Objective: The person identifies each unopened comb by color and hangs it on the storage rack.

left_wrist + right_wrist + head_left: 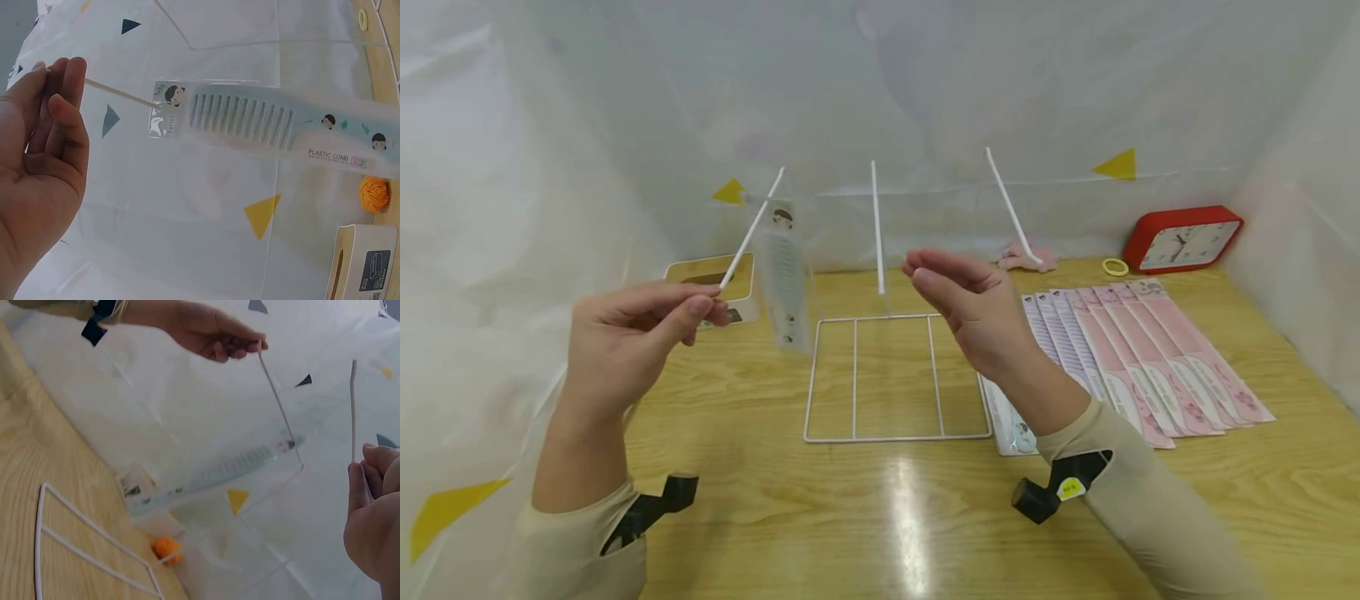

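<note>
1. Packaged comb (786, 275): it hangs from the left prong (752, 227) of a white wire rack (898, 438), above the surface (760, 517) towards its back left corner. The prong appears to run through the top of the clear packaging, which would explain why the comb dangles lengthwise below it.

2. The left hand (625, 346) pinches the near end of that prong between thumb and fingers; it does not grasp the comb itself. The grip probably steadies the prong and keeps the packaging from sliding off.

3. The right hand (973, 317) is raised beside the tip of the middle prong (877, 229), its fingers loosely together, with nothing seen in them. The right wrist view overlaps a rod with the thumb, but I cannot tell whether they touch.

4. The rack's base lies flat, midway between the surface's left and right edges, likely so that all three prongs face the person; the middle and right (1011, 204) prongs bear nothing.

5. Containers: the clear packaging holds the pale blue-green comb. More packaged combs (1187, 358) lie fanned near the surface's right edge, overlapping, perhaps for easy picking. A slotted box (743, 287) stands near the back left corner; its contents are hidden.
</note>
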`<state>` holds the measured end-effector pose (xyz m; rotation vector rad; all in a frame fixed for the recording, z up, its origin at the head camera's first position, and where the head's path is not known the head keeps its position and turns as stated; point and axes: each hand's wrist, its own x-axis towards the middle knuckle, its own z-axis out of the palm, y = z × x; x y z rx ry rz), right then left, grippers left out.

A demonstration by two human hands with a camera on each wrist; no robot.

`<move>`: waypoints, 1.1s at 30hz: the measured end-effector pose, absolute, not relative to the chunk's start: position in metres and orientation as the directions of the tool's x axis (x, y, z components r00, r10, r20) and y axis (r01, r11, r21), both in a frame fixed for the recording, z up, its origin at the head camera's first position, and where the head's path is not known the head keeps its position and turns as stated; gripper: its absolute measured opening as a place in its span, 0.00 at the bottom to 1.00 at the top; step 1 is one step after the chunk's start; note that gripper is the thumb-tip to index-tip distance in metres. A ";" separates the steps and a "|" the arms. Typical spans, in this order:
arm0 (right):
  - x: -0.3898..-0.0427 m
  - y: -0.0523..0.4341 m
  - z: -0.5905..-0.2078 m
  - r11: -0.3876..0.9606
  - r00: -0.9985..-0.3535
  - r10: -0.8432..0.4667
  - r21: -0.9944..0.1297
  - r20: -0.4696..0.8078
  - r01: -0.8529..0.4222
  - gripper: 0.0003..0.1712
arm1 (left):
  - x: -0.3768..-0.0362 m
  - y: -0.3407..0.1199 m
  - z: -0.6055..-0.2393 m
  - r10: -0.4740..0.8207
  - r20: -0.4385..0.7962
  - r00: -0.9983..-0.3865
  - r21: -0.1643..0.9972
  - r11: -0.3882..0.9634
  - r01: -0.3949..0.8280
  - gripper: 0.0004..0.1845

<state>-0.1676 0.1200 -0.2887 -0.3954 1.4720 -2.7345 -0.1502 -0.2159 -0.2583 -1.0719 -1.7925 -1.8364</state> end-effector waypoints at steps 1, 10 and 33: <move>-0.172 0.125 -0.296 -0.539 -0.970 -0.131 -0.835 0.207 -0.105 0.23 | -0.151 -0.216 -0.259 0.251 0.720 -0.647 0.688 -0.138 0.712 0.07; -0.219 0.187 -0.357 -0.222 -0.971 -0.207 -0.972 0.120 -0.073 0.15 | -0.151 -0.219 -0.261 0.246 0.711 -0.659 0.699 -0.150 0.699 0.07; -0.292 0.270 -0.433 0.727 -0.961 -0.268 -0.669 -0.071 -0.154 0.38 | -0.149 -0.214 -0.262 0.238 0.700 -0.674 0.711 -0.143 0.688 0.07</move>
